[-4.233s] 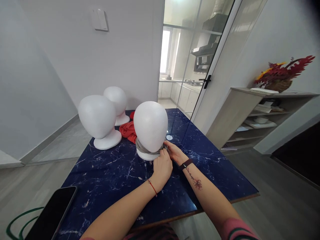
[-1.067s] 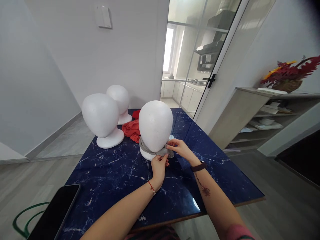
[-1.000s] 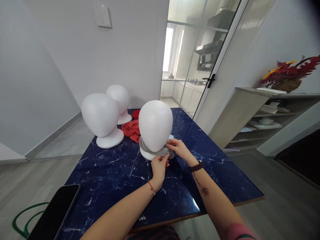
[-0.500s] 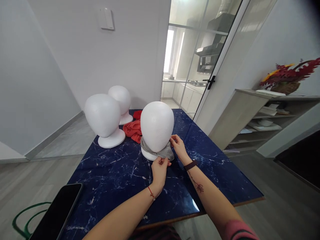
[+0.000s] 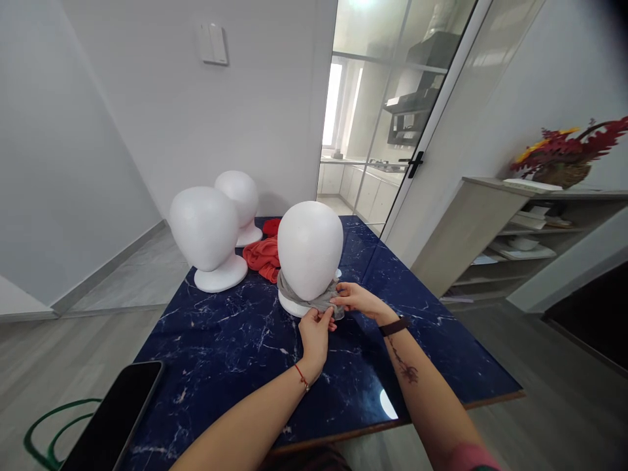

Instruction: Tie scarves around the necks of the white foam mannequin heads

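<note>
A white foam mannequin head point(image 5: 311, 248) stands upright on the table in front of me. Round its neck lies a grey cloth point(image 5: 321, 301), partly hidden behind the head. My left hand point(image 5: 314, 335) pinches the cloth's lower front edge. On the right side, my right hand point(image 5: 358, 299) has its fingers closed on the same cloth, close to the left fingertips. The white base of the head shows below the cloth at the left.
Two more white mannequin heads, a nearer one point(image 5: 205, 229) and a farther one point(image 5: 239, 196), stand at the left. Red cloth point(image 5: 262, 256) lies crumpled beside them. A phone point(image 5: 115, 418) is at the near left of the blue marbled table point(image 5: 220, 366). A glass door point(image 5: 373, 118) stands behind.
My right hand has moved from the side of the neck toward the front, nearer my left hand. The left hand keeps its pinch on the grey cloth.
</note>
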